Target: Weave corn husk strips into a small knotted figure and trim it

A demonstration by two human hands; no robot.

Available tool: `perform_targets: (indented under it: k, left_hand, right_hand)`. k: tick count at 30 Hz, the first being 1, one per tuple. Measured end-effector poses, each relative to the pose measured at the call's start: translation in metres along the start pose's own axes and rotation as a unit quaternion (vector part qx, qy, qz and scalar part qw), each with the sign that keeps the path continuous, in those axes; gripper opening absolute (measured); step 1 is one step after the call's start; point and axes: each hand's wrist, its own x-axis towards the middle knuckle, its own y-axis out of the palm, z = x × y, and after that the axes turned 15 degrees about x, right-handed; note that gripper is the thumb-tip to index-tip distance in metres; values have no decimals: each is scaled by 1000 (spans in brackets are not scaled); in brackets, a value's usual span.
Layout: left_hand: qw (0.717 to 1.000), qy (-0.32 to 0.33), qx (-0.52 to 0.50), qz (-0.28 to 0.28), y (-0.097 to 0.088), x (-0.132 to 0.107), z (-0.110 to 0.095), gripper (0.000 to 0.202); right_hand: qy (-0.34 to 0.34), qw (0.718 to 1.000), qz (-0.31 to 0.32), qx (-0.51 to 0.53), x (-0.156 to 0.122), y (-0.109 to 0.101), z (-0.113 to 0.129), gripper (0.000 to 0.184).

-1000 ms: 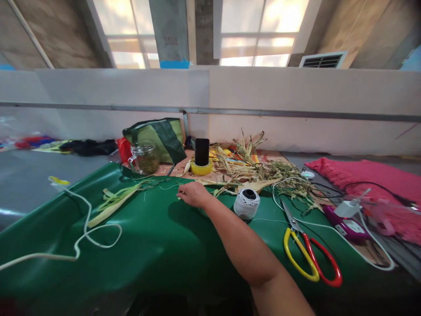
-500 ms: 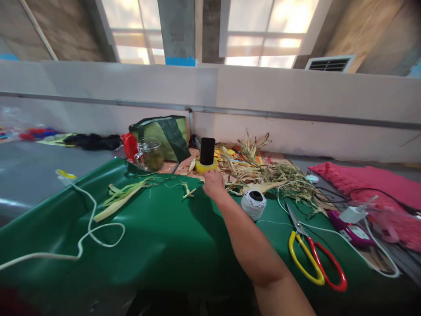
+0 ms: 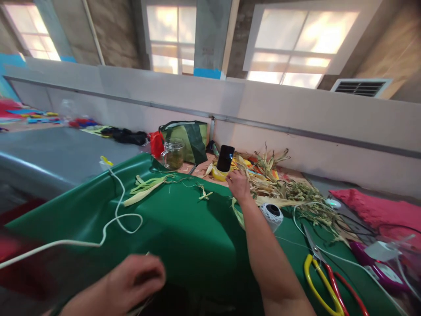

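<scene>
My right hand (image 3: 239,185) reaches to the far edge of the green mat (image 3: 184,228), beside a yellow tape roll (image 3: 219,174) with a phone (image 3: 226,158) propped in it. Its fingers are curled together; what they hold, if anything, is hidden. A pale green corn husk strip (image 3: 238,214) shows beside that wrist, with dry corn husks (image 3: 263,182) heaped just beyond. Near the front edge, my left hand (image 3: 136,278) is blurred and its fingers are curled round. Thin pale strands show near it, too unclear to name.
A white thread cone (image 3: 272,216) stands right of my forearm. Scissors (image 3: 324,274) with yellow and red handles lie at right. A white cord (image 3: 123,219) and green husks (image 3: 148,189) lie at left. A glass mug (image 3: 173,154) stands before a green bag (image 3: 189,138).
My left hand has come into view at the lower left. The view has swung left, and my right hand stays by the tape roll. A husk strip now shows beside its wrist.
</scene>
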Motion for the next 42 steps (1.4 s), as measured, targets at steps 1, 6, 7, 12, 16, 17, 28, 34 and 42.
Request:
perform_targets:
  k: [1, 6, 7, 12, 16, 17, 28, 34, 42]
  left_hand:
    - [1000, 0, -21, -2, -7, 25, -7, 35]
    - [954, -75, -199, -213, -42, 159, -37, 45]
    - [946, -90, -220, -220, -47, 182, -40, 49]
    - [981, 107, -159, 22, -47, 253, -44, 45]
    - [976, 133, -162, -53, -27, 281, -41, 49]
    - [975, 130, -156, -91, -21, 285, -39, 50]
    - [976, 112, -163, -94, 20, 285, -22, 47]
    - [969, 103, -163, -156, 10, 286, -24, 30]
    - [930, 30, -366, -34, 9, 289, -20, 47]
  right_hand:
    - [-27, 999, -30, 33, 2, -5, 5, 16]
    - [-188, 955, -174, 148, -4, -25, 33, 20]
    - [-215, 948, -182, 145, -6, -28, 36, 22]
    - [-246, 941, -179, 148, -7, -32, 32, 27]
    - [-90, 919, -269, 274, -4, -29, 25, 21]
    - [-27, 908, -277, 312, -3, -27, 25, 23]
    - [192, 877, -34, 440, 2, 1, 10, 53]
    - [154, 891, 40, 425, 0, -9, 0, 47]
    - [165, 851, 32, 497, 4, -10, 4, 39]
